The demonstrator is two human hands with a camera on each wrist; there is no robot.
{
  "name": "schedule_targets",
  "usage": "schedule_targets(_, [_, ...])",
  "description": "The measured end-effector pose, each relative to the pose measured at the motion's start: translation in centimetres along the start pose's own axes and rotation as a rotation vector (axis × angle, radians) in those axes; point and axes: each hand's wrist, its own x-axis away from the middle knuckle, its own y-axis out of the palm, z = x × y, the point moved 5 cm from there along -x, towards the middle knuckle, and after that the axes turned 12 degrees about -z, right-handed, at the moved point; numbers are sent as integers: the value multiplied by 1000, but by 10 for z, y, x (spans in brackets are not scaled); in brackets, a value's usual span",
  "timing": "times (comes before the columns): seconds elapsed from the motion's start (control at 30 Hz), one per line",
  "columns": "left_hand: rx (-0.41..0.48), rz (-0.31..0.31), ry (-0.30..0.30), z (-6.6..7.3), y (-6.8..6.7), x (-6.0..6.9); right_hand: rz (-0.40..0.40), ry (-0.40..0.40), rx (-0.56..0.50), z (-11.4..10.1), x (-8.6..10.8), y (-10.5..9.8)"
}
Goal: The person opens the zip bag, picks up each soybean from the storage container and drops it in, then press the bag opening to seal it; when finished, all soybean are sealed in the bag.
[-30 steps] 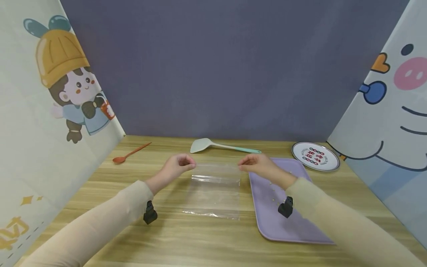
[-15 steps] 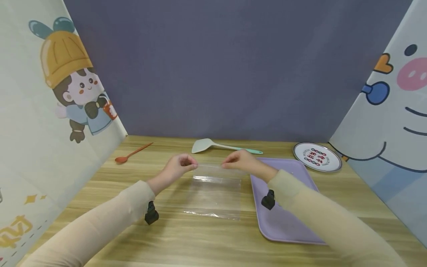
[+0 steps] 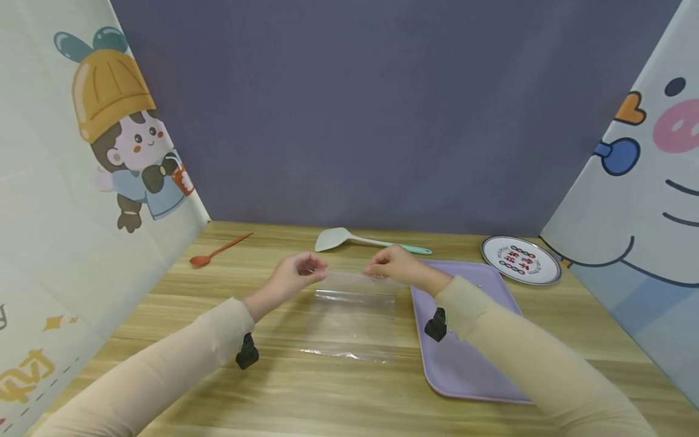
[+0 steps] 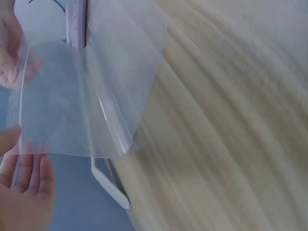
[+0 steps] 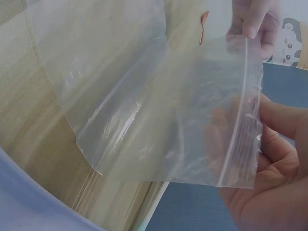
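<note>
A clear zip-lock bag (image 3: 352, 321) lies partly on the wooden table, its top end lifted toward me. My left hand (image 3: 295, 276) pinches the left corner of that top edge between thumb and fingers. Partway along the same edge, my right hand (image 3: 395, 265) grips the bag, its fingers showing through the plastic in the right wrist view. The white zip strip (image 5: 238, 115) runs along the edge between both hands. From the left wrist view, the bag's sheet (image 4: 62, 101) bends down toward the tabletop. I see nothing inside the bag.
A purple tray (image 3: 469, 370) with a few small yellowish bits stands at right, under my right forearm. Behind are a pale spatula (image 3: 333, 238) with a green handle, an orange spoon (image 3: 202, 260) at left and a white patterned plate (image 3: 494, 249) at right.
My right hand has moved left along the bag's top edge, from the right corner toward the middle. The left hand keeps its hold at the left corner, and the bag stays nearly in place.
</note>
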Motion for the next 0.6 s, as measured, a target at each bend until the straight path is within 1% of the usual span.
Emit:
schedule_targets(0.07, [-72,10,63,6,1,-1,7,3,9,0,-1,0])
schedule_targets(0.17, [-217,39,162,20,5,-2,12,11,25,0,-2,0])
schedule_targets(0.23, [-329,65,230,30,10,-1,11,19,31,1,-2,0])
schedule_targets(0.33, [-507,96,339,45,23,-1,2,23,28,1,-3,0])
schedule_targets(0.4, [-634,104,419,54,33,-1,-2,22,27,0,-3,1])
schedule_targets(0.47, [-761,112,485,60,43,-1,-2,16,26,0,-3,1])
schedule_targets(0.53, [-894,128,542,65,51,-1,-1,13,21,-1,-2,1])
schedule_targets(0.6, [-1012,153,578,67,58,-2,-7,0,13,-3,-2,2])
